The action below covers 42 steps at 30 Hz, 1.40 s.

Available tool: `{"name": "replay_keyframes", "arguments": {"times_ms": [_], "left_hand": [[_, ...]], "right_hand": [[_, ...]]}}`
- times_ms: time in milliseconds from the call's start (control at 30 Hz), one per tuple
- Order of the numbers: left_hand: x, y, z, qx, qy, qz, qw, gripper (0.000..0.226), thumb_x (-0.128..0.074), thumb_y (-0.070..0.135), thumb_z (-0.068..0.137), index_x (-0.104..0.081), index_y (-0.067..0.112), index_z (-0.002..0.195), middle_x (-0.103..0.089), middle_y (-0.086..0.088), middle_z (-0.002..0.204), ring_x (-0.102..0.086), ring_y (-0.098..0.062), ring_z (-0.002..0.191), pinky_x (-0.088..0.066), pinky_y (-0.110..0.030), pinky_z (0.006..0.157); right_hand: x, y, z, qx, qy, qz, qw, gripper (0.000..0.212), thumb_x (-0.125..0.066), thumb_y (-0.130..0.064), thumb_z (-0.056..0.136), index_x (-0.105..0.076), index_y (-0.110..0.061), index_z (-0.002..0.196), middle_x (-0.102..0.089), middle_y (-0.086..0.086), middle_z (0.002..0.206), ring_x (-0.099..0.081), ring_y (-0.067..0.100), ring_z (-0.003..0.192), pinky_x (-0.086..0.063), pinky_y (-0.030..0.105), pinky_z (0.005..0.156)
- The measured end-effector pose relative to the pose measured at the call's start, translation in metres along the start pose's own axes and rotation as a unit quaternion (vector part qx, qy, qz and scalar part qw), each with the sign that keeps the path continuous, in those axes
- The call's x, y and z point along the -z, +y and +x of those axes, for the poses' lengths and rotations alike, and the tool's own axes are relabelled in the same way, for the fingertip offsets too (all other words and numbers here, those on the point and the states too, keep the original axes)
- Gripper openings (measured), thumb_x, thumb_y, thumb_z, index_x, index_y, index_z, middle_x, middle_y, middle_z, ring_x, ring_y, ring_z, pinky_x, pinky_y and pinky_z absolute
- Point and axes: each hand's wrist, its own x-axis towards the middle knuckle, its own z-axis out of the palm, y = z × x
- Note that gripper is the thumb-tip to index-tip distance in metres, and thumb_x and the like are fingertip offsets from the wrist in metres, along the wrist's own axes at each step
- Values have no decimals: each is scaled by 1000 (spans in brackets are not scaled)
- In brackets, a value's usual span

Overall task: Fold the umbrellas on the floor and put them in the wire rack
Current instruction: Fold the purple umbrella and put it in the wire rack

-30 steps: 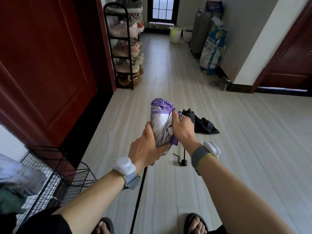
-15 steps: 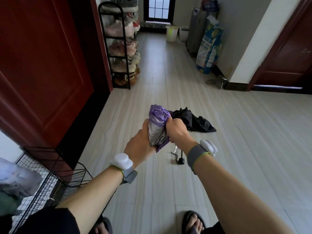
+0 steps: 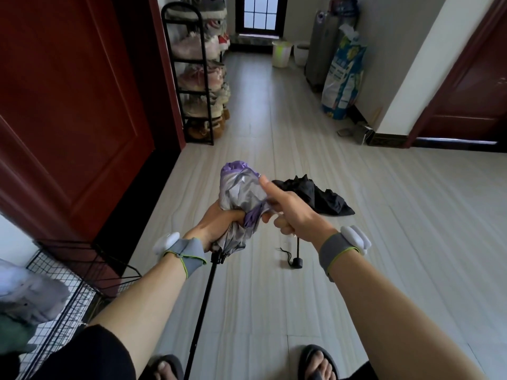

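Purple-and-silver umbrella (image 3: 241, 193), crumpled glossy fabric, centre frame.
Left hand (image 3: 219, 223) gripped the bunched canopy; right hand (image 3: 290, 212) curled on its fold, thumb raised. Black umbrella (image 3: 315, 198) lay limp on open pale floor (image 3: 384, 256) behind; wire rack (image 3: 68, 272) stood lower left.

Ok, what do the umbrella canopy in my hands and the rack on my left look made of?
Umbrella canopy: probably thin synthetic fabric, purple with a shiny silver side; it crumples into sharp creases. Wire rack: apparently thin metal wire with a black coating, in an open grid.
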Motion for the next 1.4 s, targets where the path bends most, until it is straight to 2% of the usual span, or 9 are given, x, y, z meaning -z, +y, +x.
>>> {"name": "replay_keyframes", "arguments": {"times_ms": [100,267,400,500,667,967,1100,1300,1400], "left_hand": [[-4,2,-1,-57,-19,91,994,29,-67,5,71,-68,12,99,-71,-2,78,-67,-15,70,-53,-29,64],[-16,-23,11,-67,-53,173,981,80,-84,33,52,-48,28,122,-71,-3,102,-71,-23,93,-58,-54,85],[-24,-2,-13,-92,-60,159,981,101,-94,57,47,-41,31,130,-67,7,112,-67,-12,102,-57,-36,88],[-29,7,-23,-106,-17,200,974,87,-91,49,59,-41,29,127,-67,5,102,-67,-14,91,-53,-27,72],[-31,7,-25,-162,73,304,936,50,-74,34,79,-42,28,117,-66,-4,70,-64,-23,58,-50,-30,53],[-16,6,-10,-131,24,160,978,63,-86,34,75,-53,32,128,-70,9,108,-66,-10,99,-52,-23,79],[-17,6,-16,-110,22,144,983,52,-83,60,71,-63,39,114,-73,16,99,-68,-2,90,-54,-23,78],[-4,8,-9,-54,57,74,994,29,-74,52,75,-76,24,82,-73,5,76,-66,-19,78,-47,-31,70],[6,10,-4,-37,61,47,996,31,-75,46,77,-75,15,77,-70,-3,63,-63,-24,65,-47,-31,65]], "right_hand": [[-3,3,5,33,50,-92,994,66,-74,-75,70,-62,-10,73,-55,2,62,-30,12,44,-25,24,43],[1,15,15,48,213,-114,969,47,-65,-34,93,-54,-15,51,-51,-9,38,-42,5,35,-35,23,47],[-1,16,18,9,235,1,972,42,-59,-22,92,-48,-14,52,-43,-7,40,-32,16,39,-28,24,44],[2,9,18,-13,238,55,970,40,-56,-16,92,-45,-16,54,-46,0,50,-26,15,41,-23,22,42],[-2,8,13,-22,205,47,977,32,-49,-13,97,-49,-12,65,-60,-3,49,-24,15,43,-20,20,40],[1,10,13,53,187,-55,979,38,-63,-27,86,-60,-18,49,-64,1,58,-40,10,41,-32,25,46],[6,14,8,70,205,-110,970,43,-65,-28,86,-57,-14,46,-53,-7,44,-39,4,37,-32,17,43],[14,9,4,27,127,-123,984,63,-58,-61,92,-72,-4,69,-54,-3,54,-39,7,43,-34,24,51],[12,9,4,21,68,-167,983,40,-61,-43,97,-81,-11,85,-53,-2,63,-42,12,56,-35,24,53]]}}
